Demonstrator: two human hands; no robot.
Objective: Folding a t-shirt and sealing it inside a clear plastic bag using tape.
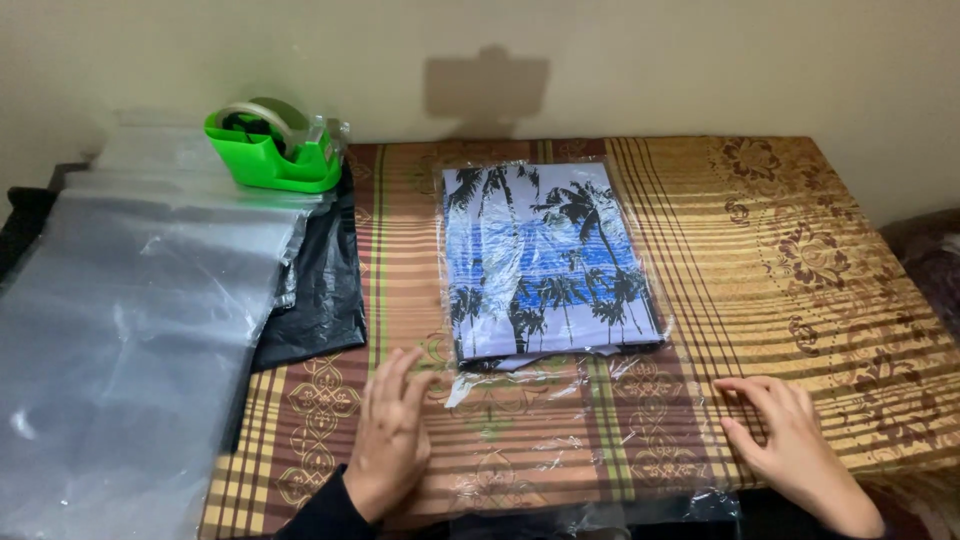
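A folded garment with a blue and black palm-tree print [545, 262] lies inside a clear plastic bag [560, 440] on the brown striped tablecloth [800, 250]. The bag's empty open end stretches toward me. My left hand [390, 435] rests flat with fingers spread at the bag's near left corner. My right hand [785, 435] lies flat, fingers apart, on the bag's near right edge. Neither hand grips anything.
A green tape dispenser [272, 148] stands at the back left. A stack of clear plastic bags [130, 320] covers the left side, over black bags [320, 290]. A beige wall [600, 60] runs behind the table.
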